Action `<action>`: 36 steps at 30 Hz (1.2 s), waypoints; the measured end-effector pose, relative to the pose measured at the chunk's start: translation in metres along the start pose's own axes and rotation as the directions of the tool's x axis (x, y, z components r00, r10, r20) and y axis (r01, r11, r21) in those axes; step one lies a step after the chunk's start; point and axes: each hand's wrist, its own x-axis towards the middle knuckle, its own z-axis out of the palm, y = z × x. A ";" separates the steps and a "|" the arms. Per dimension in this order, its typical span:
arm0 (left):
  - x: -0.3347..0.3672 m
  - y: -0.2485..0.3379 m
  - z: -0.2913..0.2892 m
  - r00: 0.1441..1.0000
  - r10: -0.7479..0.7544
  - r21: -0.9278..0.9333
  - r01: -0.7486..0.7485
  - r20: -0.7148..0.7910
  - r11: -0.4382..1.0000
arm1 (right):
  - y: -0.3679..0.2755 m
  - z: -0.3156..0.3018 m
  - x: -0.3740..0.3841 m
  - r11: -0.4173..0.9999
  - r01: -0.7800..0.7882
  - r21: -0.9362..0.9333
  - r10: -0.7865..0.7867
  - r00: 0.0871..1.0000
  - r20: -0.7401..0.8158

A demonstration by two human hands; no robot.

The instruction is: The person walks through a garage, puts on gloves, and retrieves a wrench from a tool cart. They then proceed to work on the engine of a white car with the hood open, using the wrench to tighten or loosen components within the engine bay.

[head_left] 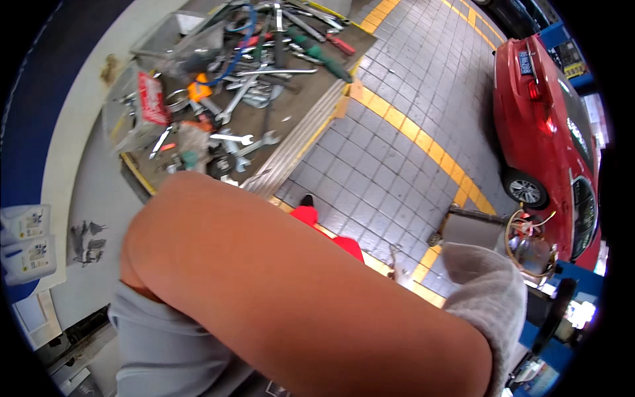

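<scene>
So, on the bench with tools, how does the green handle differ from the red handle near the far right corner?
The green handle is dark green, while the red handle is brighter. The green handle looks clearly longer than the red handle. The green handle reaches nearer to the bare arm; the red handle lies farther away. Both slant down to the right on the bench.
</scene>
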 end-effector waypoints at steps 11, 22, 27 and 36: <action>0.158 -0.255 0.042 0.999 0.014 -0.082 -0.010 0.048 0.997 | -0.052 -0.082 0.226 0.922 -0.352 -0.162 0.372 0.921 0.118; 0.322 -0.366 -0.023 0.879 -0.338 -0.750 -0.033 -0.336 0.661 | -0.423 -0.068 0.509 0.950 0.145 -0.276 -0.016 0.906 0.424; 0.357 -0.412 -0.014 0.545 -0.528 -0.709 -0.685 -0.651 0.166 | -0.597 -0.006 0.567 0.894 0.326 -0.307 -0.177 0.886 0.428; 0.326 -0.600 -0.054 0.369 -0.658 -0.688 -0.651 -0.657 0.321 | -0.699 0.166 0.587 0.805 0.373 -0.462 0.004 0.775 0.632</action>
